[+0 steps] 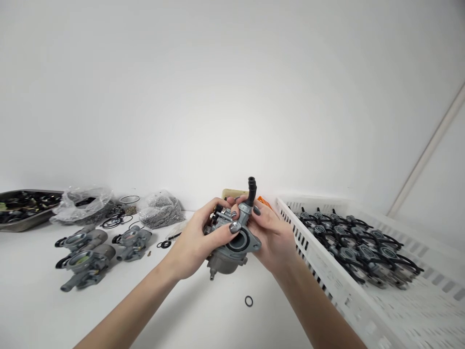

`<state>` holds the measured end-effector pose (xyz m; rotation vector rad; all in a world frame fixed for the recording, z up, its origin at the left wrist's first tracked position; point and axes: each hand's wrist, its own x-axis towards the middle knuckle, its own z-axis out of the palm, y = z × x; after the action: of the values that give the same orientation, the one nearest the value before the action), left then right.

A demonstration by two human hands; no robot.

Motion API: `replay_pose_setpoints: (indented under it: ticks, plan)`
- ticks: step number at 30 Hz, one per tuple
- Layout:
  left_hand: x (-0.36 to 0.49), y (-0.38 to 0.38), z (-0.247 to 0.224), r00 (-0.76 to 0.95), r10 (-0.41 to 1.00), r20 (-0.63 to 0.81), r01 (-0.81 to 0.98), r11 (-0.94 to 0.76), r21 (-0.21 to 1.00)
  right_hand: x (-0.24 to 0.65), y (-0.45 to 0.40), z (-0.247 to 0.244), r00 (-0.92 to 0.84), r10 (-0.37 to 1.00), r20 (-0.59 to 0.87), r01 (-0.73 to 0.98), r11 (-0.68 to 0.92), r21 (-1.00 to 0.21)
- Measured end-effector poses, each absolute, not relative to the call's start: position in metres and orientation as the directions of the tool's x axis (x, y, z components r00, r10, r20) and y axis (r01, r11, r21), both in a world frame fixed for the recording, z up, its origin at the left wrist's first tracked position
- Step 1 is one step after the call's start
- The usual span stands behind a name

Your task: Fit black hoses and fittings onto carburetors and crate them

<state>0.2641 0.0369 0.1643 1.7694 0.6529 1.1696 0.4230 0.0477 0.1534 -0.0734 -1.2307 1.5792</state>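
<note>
A grey metal carburetor [225, 261] is held above the white table, its round bore and flange facing me. My left hand [201, 237] is closed around its left side, the thumb lying across the body near the bore. My right hand [271, 232] grips the upper right, with fingers around the neck below the black rubber cap [252, 191] that points upward. Some fingertips are hidden behind the carburetor. On the table below lies a small black O-ring [249, 301].
Three carburetors [85, 266] stand at left. Behind them are a metal tray [22, 225] of dark parts, plastic bags [162, 211] of small parts and loose black rings [112, 222]. A white slotted crate [348, 300] holding several carburetors [366, 252] stands at right.
</note>
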Motion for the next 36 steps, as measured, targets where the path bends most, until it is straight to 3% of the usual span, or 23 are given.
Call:
replay_pose_setpoints:
  ticks: [11, 19, 36]
  plan:
    - [0.2660, 0.0347, 0.1636, 0.396, 0.804, 0.443, -0.025, -0.473, 0.881, 0.4211, 0.0471, 0.1517, -0.370, 0.779, 0.506, -0.650, 0.172, -0.740]
    - [0.2669, 0.0312, 0.1630, 0.354, 0.818, 0.455, 0.101, -0.516, 0.850, 0.4183, 0.0460, 0.1510, -0.329, 0.812, 0.482, -0.597, 0.217, -0.773]
    - [0.2658, 0.0341, 0.1646, 0.412, 0.785, 0.463, -0.014, -0.502, 0.865, 0.4217, 0.0446, 0.1552, -0.364, 0.769, 0.525, -0.626, 0.215, -0.749]
